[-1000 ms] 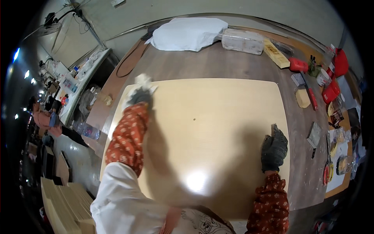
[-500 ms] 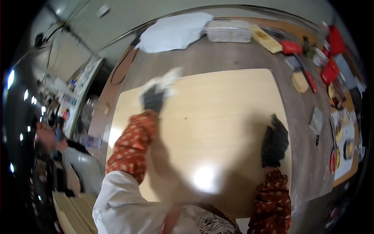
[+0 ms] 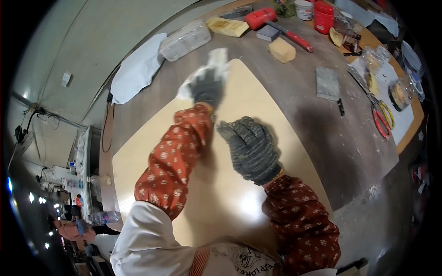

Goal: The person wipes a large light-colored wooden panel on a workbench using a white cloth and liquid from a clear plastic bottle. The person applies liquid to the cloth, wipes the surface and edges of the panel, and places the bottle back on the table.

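Observation:
A pale wood-grain board [image 3: 152, 138] with rounded corners lies on the worktable. My left hand [image 3: 208, 87], in a dark grey glove, presses a white cloth [image 3: 218, 57] at the board's far corner; both are smeared by motion. My right hand [image 3: 254, 151], gloved in dark grey knit, is over the middle of the board, nearer to me than the left. Its fingers are curled together, and their tips are turned away, so anything inside them is hidden. Red flowered sleeves cover both forearms.
Along the far edge are a folded white cloth [image 3: 138, 69], a clear-wrapped block [image 3: 185, 40] and a yellow block [image 3: 227, 26]. Rightward lie a red mallet [image 3: 261, 18], a tan sponge block [image 3: 282, 49], a grey block [image 3: 327, 83], scissors [image 3: 381, 120] and a red bucket [image 3: 323, 17].
The view has turned, so the board appears slanted. My left hand and cloth have moved to the board's far corner. My right hand has left the right edge for the middle, fingers now curled.

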`<state>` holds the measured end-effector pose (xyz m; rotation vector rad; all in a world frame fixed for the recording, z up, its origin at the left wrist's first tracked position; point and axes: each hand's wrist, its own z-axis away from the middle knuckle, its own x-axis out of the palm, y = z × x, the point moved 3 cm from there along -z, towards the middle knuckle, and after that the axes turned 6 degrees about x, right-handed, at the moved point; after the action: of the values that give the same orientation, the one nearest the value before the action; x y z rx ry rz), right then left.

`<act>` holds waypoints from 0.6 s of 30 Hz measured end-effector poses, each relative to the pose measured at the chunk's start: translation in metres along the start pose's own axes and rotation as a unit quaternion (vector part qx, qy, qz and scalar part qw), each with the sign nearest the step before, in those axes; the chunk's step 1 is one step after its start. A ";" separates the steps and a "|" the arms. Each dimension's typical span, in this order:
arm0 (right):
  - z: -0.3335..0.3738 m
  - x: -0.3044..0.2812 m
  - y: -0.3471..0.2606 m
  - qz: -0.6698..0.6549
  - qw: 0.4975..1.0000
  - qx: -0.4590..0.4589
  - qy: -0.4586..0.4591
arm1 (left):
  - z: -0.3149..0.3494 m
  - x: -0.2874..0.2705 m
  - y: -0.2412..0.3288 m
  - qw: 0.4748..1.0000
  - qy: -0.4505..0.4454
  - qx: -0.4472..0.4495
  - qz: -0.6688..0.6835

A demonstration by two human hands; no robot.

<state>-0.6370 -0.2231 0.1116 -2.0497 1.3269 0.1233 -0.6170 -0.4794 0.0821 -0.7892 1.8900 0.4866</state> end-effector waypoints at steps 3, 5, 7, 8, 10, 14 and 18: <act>0.002 -0.036 -0.023 0.023 0.998 -0.023 0.056 | 0.039 0.003 0.112 0.953 0.050 0.296 -0.034; 0.015 -0.077 -0.037 0.050 0.996 -0.040 0.063 | 0.104 -0.017 0.187 0.914 0.016 0.391 0.106; 0.030 -0.116 -0.067 0.022 0.991 -0.112 0.068 | 0.192 -0.058 0.197 0.866 -0.068 0.459 0.188; 0.045 -0.141 -0.080 0.043 0.996 -0.082 -0.004 | 0.232 -0.082 0.199 0.834 -0.110 0.486 0.236; 0.079 -0.178 -0.088 0.080 0.992 -0.013 -0.095 | 0.301 -0.117 0.174 0.789 -0.192 0.499 0.303; 0.096 -0.197 -0.075 0.237 0.968 0.046 -0.070 | 0.376 -0.125 0.039 0.908 -0.023 0.411 0.079; 0.070 -0.171 -0.070 0.230 0.966 0.062 -0.105 | 0.446 -0.220 -0.118 0.981 -0.078 -0.176 -0.016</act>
<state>-0.6402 -0.0329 0.1650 -1.5471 1.6066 0.4397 -0.1818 -0.2105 0.0910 -0.9796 1.6632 0.8530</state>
